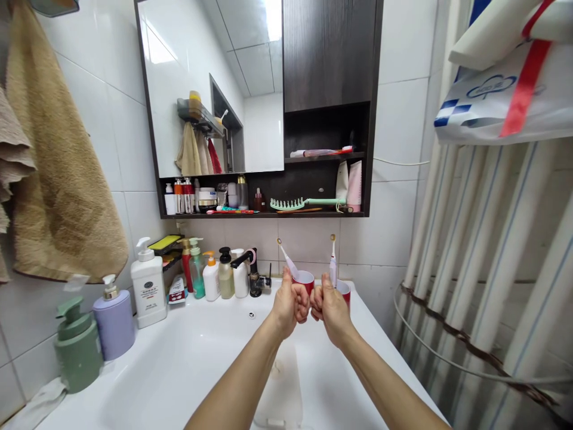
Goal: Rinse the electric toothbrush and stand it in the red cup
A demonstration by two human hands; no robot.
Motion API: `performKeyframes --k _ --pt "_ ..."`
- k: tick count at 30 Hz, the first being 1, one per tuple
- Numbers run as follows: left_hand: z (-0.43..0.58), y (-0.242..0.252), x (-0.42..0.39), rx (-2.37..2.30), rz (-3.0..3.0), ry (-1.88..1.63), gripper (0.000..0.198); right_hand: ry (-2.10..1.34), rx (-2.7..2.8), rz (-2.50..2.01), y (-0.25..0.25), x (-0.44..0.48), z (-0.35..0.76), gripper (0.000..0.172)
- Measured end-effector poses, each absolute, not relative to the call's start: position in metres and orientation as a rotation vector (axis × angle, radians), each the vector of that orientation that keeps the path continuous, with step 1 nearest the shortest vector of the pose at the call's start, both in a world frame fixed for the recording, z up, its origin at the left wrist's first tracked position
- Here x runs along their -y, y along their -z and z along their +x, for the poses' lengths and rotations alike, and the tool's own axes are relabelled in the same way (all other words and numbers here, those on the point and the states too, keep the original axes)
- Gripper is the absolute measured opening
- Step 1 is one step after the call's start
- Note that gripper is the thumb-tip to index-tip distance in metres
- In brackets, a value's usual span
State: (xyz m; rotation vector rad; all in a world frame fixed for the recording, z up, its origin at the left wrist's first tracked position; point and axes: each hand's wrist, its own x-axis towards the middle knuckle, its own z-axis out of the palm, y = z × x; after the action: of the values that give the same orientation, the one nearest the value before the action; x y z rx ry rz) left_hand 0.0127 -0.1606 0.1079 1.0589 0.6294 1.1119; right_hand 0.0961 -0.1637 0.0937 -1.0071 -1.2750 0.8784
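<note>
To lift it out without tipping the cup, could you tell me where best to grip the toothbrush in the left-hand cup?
Probably pinch the toothbrush on its bare handle above the red cup, coming from above left: it leans that way, its base hidden inside.

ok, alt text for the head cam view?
The left hand holds a red cup with a white toothbrush leaning left; the right hand holds a second red cup with an upright white toothbrush, both above a glossy white sink. Pump bottles line its back edge, under a dark mirrored wall cabinet.
</note>
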Motion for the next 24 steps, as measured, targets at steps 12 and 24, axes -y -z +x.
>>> performKeyframes --k 12,24 --pt "-0.019 0.020 0.159 -1.105 0.854 -1.038 0.040 -0.228 1.320 -1.765 -0.041 0.076 0.168 0.028" --pt "-0.008 -0.012 0.141 -1.267 1.299 -1.311 0.012 -0.212 1.758 -1.648 -0.015 0.142 0.141 0.019"
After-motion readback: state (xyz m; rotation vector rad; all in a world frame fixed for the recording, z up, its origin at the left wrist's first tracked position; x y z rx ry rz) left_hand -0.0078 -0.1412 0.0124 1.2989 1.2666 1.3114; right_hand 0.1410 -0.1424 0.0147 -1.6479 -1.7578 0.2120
